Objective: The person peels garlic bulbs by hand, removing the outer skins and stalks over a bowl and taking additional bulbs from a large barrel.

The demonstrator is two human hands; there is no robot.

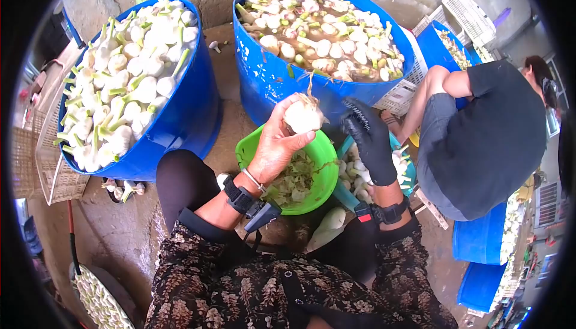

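Note:
My left hand (279, 140) is bare and holds a whitish garlic bulb (303, 114) with dry roots and loose skin, above a green basin (327, 176) of peelings. Just right of the bulb is my right hand (369, 140) in a black glove, its fingers bent and blurred; whether it holds anything is hard to see. Under the gloved hand, a teal basin (345, 199) contains garlic bulbs with cut stems.
Two large blue tubs, one at left (207, 89) and one at centre (258, 83), hold garlic. A person in a dark shirt (492, 143) sits bent over at right. White crates (468, 14) stand at the back right, blue containers (480, 233) at lower right.

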